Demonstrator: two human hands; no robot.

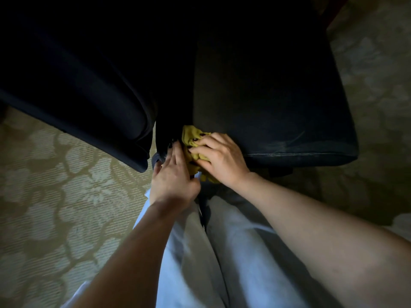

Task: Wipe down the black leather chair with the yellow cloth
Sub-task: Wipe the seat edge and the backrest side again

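Yellow cloth (191, 138) lies bunched at the near-left corner of the seat cushion (278, 103), tight against the armrest (100, 96) — my right hand (220, 158) grips it from above, while my left hand (174, 174) touches its left edge with straight fingers. Most of the cushion stretches away to the right — I judge my sweep goes there.

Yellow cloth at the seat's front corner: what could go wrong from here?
1. The yellow cloth is bunched under the right hand and partly hangs over the seat edge. It may slip down to the carpet.
2. The left hand reaches with straight fingers toward the narrow gap beside the seat of the black leather chair, where they might get pinched.
3. The chair is dimly lit, so missed patches could go unnoticed.
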